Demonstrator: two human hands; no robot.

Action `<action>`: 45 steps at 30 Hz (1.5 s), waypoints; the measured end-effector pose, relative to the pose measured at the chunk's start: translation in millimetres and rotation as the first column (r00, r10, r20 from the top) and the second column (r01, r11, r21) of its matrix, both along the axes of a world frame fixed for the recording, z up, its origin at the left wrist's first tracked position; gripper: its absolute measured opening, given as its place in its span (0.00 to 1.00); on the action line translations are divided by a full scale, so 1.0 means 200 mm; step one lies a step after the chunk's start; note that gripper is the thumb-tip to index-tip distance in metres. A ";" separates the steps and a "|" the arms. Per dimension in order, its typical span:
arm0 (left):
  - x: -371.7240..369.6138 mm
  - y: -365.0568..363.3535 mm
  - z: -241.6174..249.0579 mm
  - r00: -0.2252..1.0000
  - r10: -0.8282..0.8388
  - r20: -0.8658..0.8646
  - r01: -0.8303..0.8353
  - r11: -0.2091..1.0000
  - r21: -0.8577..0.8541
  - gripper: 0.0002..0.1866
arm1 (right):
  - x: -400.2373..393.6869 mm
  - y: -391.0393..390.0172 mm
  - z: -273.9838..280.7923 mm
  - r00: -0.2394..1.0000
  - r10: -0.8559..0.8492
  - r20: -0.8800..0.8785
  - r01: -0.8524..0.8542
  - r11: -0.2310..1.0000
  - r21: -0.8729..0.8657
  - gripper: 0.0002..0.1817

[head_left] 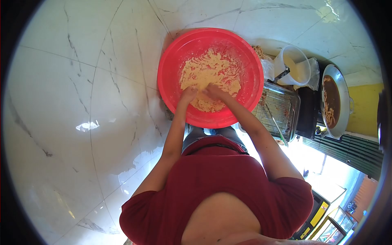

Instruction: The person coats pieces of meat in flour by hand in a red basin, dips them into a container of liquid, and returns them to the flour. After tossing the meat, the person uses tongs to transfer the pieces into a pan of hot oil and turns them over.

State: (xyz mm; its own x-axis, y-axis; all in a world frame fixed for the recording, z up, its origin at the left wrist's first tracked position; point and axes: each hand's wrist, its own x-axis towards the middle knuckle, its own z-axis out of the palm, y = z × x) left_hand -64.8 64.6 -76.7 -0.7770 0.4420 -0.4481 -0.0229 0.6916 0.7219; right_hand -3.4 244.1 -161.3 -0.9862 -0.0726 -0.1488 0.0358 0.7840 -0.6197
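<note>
A large round red basin (168,69) stands in front of my body, with floury, crumbly pale yellow pieces (212,65) spread over its bottom. Both of my hands are inside it, side by side near its middle. My left hand (189,94) touches the near left part of the pieces, its fingers bent down into them. Just to its right, my right hand (215,92) reaches into the same heap. The fingertips of both hands are hidden among the pieces, and whether they grip any cannot be made out.
Right of the basin are a wire rack over a tray (277,107) with a green-tipped stick, and a white bucket (305,65) of pale liquid. Farther right, a wide metal pan (346,102) holds brown oil and frying pieces. Marbled tile walls (118,49) rise behind and left.
</note>
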 end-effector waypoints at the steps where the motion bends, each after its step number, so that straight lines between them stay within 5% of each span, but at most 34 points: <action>1: 0.00 0.00 -0.03 1.000 0.003 -0.022 -0.004 1.000 -0.025 0.26 | 0.02 -0.03 0.07 0.976 0.099 0.193 -0.105 0.994 0.020 0.28; 3: -0.01 -0.03 -0.16 0.998 0.012 -0.067 -0.017 0.997 -0.074 0.27 | 0.04 -0.05 0.36 0.793 0.265 0.549 -0.315 0.949 -0.003 0.30; 6: -0.07 -0.07 -0.42 0.966 -0.197 0.167 0.238 0.929 -0.284 0.30 | 0.03 0.10 0.44 0.825 0.264 0.499 -0.291 0.956 -0.024 0.33; 9: 0.05 0.03 -0.27 0.843 -0.010 0.538 0.122 0.977 -0.174 0.33 | 0.07 0.25 0.33 0.853 -0.229 0.469 0.226 0.972 0.064 0.34; 13: 0.18 0.30 -0.47 0.632 0.111 0.767 -0.167 0.986 -0.004 0.35 | 0.15 0.14 0.29 0.602 -0.204 0.772 0.605 0.747 -0.275 0.35; 18: 0.16 0.43 -0.88 0.793 0.114 0.599 -0.351 0.889 0.295 0.36 | 0.03 0.15 -0.08 0.581 -0.211 0.787 0.770 0.455 -0.447 0.38; 21: 0.10 0.33 -0.24 0.794 0.140 0.592 -0.286 0.945 0.160 0.37 | 0.03 0.19 0.17 0.573 -0.308 0.760 0.819 0.248 -0.517 0.40; 24: 0.03 0.22 0.02 0.831 0.071 0.552 -0.165 0.979 0.122 0.38 | 0.05 0.29 0.41 0.544 -0.164 0.823 0.817 0.325 -0.475 0.39; 27: 0.04 0.15 0.08 0.901 0.080 0.426 -0.192 0.955 0.227 0.38 | 0.01 0.33 0.37 0.649 -0.284 0.706 0.710 0.560 -0.427 0.35; 32: 0.07 0.02 0.27 0.923 0.088 0.376 -0.233 0.903 0.360 0.30 | -0.09 0.26 0.04 0.909 -0.320 0.268 0.382 0.896 -0.226 0.29; 36: 0.05 -0.08 -0.06 0.940 0.080 0.333 -0.233 0.862 0.451 0.31 | -0.04 -0.01 0.03 0.979 -0.142 -0.149 0.165 0.975 0.150 0.28; 39: 0.04 -0.11 -0.13 0.928 0.081 0.362 -0.240 0.876 0.418 0.28 | 0.02 -0.15 0.25 0.932 0.135 0.336 -0.170 0.982 0.079 0.28; 41: 0.01 -0.11 -0.11 0.957 0.008 0.289 -0.055 0.987 0.153 0.29 | 0.01 -0.17 0.43 0.673 0.170 0.720 -0.270 0.962 0.025 0.28; 44: 0.01 -0.10 -0.23 0.971 -0.180 0.158 0.209 0.958 -0.198 0.31 | 0.00 0.03 0.49 0.744 0.152 0.650 -0.257 0.964 0.069 0.28; 45: 0.01 -0.08 -0.24 0.957 -0.206 0.206 0.254 0.936 -0.243 0.32 | 0.01 0.13 0.44 0.871 0.049 0.488 -0.084 0.995 0.050 0.29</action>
State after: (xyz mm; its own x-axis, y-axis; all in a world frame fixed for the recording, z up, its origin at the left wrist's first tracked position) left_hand -62.8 48.7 -124.0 -0.5670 0.4463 -0.6923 0.0506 0.8578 0.5116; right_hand -0.5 269.6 -73.6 -0.7812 -0.1079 -0.6149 0.2653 0.8342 -0.4835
